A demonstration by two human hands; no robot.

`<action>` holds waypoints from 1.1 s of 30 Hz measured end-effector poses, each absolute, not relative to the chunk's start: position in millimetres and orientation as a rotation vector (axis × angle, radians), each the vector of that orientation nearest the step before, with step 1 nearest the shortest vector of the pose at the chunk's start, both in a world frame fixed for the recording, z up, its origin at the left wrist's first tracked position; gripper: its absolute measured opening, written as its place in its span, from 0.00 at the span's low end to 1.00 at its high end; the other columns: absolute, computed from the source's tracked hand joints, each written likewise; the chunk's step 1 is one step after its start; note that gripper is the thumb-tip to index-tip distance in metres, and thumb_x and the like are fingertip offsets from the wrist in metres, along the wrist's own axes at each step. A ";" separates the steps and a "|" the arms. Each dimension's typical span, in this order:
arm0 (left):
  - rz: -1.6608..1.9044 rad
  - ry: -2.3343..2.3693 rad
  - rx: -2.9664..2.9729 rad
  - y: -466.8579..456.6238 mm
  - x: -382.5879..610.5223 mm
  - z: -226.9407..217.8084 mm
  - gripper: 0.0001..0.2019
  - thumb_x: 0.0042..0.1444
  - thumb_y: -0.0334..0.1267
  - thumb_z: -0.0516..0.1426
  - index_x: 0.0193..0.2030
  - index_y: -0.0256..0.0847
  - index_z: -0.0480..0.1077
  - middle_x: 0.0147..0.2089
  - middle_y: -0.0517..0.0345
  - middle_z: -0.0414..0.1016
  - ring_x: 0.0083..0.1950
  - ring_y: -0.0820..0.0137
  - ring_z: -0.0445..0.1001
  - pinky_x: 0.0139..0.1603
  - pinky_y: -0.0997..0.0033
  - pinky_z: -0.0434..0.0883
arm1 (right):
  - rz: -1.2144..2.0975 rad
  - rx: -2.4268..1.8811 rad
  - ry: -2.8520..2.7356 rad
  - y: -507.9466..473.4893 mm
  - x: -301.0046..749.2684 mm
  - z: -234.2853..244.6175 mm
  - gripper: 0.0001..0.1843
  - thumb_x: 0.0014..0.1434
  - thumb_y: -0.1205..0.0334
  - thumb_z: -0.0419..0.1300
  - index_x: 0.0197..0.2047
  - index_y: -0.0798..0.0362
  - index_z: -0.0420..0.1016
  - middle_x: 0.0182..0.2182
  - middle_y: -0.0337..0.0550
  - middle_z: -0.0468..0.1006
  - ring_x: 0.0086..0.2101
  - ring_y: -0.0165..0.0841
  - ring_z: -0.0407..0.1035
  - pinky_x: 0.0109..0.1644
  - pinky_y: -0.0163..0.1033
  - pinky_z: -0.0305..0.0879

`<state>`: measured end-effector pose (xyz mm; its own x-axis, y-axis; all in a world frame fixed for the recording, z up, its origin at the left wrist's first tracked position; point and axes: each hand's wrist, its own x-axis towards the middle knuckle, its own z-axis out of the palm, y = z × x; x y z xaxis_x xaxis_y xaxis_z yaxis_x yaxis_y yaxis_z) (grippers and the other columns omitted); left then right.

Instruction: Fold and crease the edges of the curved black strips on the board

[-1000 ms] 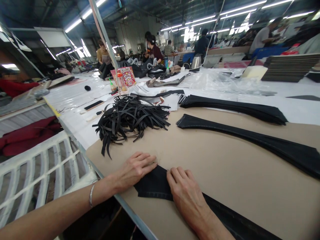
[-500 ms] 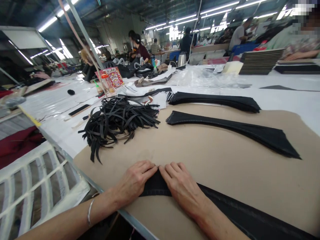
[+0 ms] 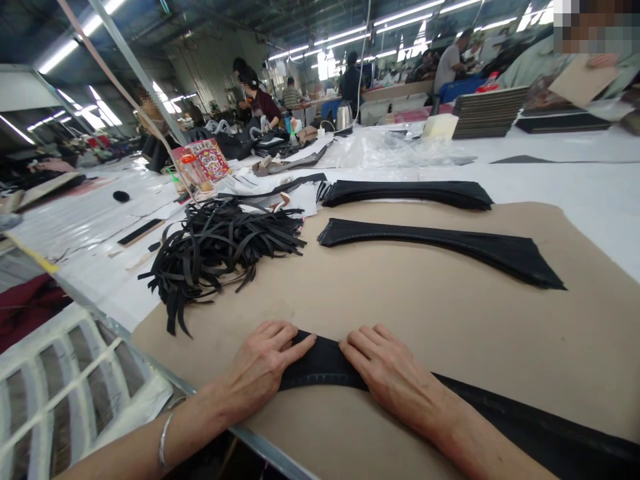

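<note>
The left hand (image 3: 265, 363) has its grip on the near end of a black piece (image 3: 323, 360), fingers bent on the far edge and thumb stretched along it toward the right. The right hand (image 3: 390, 363) sits just beside, fingertips together on the same edge, palm down over the cloth. A short span of the piece shows between the hands; whether either grip pinches it or only presses it, I cannot tell. The piece lies on a brown sheet (image 3: 450, 313), passes under the right hand and forearm and runs out at the right of the view; pale marks follow its near edge. A silver bangle (image 3: 165, 440) circles the left wrist.

Beyond the hands, a near stack (image 3: 425, 239) of similar black pieces lies on the sheet, with a far stack (image 3: 407, 192) behind it at the sheet's far edge. To their left is a heap of black strips (image 3: 225, 243), partly on the sheet and partly on the white desk (image 3: 595, 183).

Farther back on the desk are a red packet (image 3: 210, 159), clear plastic (image 3: 395, 148), a pale block (image 3: 440, 125), piled boards (image 3: 487, 113) and a kettle (image 3: 344, 115). At upper right, a co-worker holds a tan sheet (image 3: 583, 80). A pale rack (image 3: 83, 373) stands beside the desk's left edge.
</note>
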<state>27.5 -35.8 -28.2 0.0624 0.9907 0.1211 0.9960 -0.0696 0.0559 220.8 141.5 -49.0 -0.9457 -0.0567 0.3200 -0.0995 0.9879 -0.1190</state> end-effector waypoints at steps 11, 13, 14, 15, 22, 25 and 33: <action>-0.213 -2.050 -2.345 -26.7 32.4 -28.1 0.18 0.64 0.25 0.45 0.56 0.36 0.67 0.51 0.49 0.71 0.50 0.64 0.68 0.54 0.61 0.68 | 0.246 0.073 -2.837 149.1 237.5 -54.8 0.10 0.60 0.75 0.59 0.45 0.57 0.70 0.37 0.43 0.68 0.36 0.38 0.60 0.42 0.44 0.55; -0.207 -2.086 -2.384 -25.1 33.1 -27.8 0.18 0.64 0.25 0.45 0.56 0.35 0.66 0.48 0.49 0.72 0.47 0.65 0.68 0.53 0.62 0.69 | 0.273 0.052 -2.830 150.3 241.0 -54.7 0.10 0.60 0.75 0.59 0.45 0.57 0.70 0.37 0.42 0.68 0.36 0.38 0.60 0.42 0.44 0.55; -0.190 -2.104 -2.388 -24.7 33.7 -27.2 0.19 0.64 0.25 0.45 0.58 0.36 0.65 0.47 0.50 0.72 0.47 0.65 0.68 0.52 0.61 0.69 | 0.283 0.046 -2.825 151.0 242.6 -54.7 0.10 0.60 0.76 0.59 0.44 0.57 0.70 0.36 0.42 0.68 0.36 0.38 0.60 0.42 0.44 0.55; -0.163 -2.118 -2.392 -24.3 34.3 -26.4 0.20 0.64 0.25 0.46 0.61 0.38 0.63 0.47 0.51 0.71 0.46 0.64 0.67 0.51 0.61 0.69 | 0.291 0.042 -2.818 151.9 244.3 -54.6 0.10 0.60 0.76 0.59 0.44 0.57 0.70 0.36 0.42 0.68 0.36 0.38 0.59 0.42 0.44 0.55; -0.012 -2.093 -2.368 -18.4 40.7 -21.8 0.24 0.64 0.27 0.48 0.65 0.51 0.60 0.41 0.54 0.68 0.43 0.64 0.67 0.46 0.61 0.69 | 0.258 0.097 -2.788 156.6 254.6 -54.5 0.11 0.61 0.77 0.57 0.46 0.59 0.70 0.36 0.44 0.68 0.35 0.38 0.59 0.41 0.44 0.55; -0.079 -2.057 -2.358 -12.9 45.4 -22.6 0.21 0.64 0.26 0.47 0.61 0.46 0.65 0.46 0.52 0.69 0.45 0.64 0.67 0.47 0.62 0.69 | 0.244 0.104 -2.819 155.8 258.0 -53.8 0.12 0.62 0.75 0.57 0.49 0.60 0.69 0.38 0.44 0.68 0.36 0.38 0.59 0.42 0.45 0.56; 0.073 -2.000 -2.443 -0.1 66.8 -16.0 0.21 0.65 0.28 0.49 0.64 0.43 0.59 0.42 0.55 0.71 0.42 0.65 0.68 0.46 0.63 0.69 | 0.198 0.064 -2.811 152.4 260.6 -52.3 0.12 0.62 0.73 0.59 0.49 0.60 0.69 0.38 0.44 0.69 0.36 0.38 0.60 0.42 0.46 0.56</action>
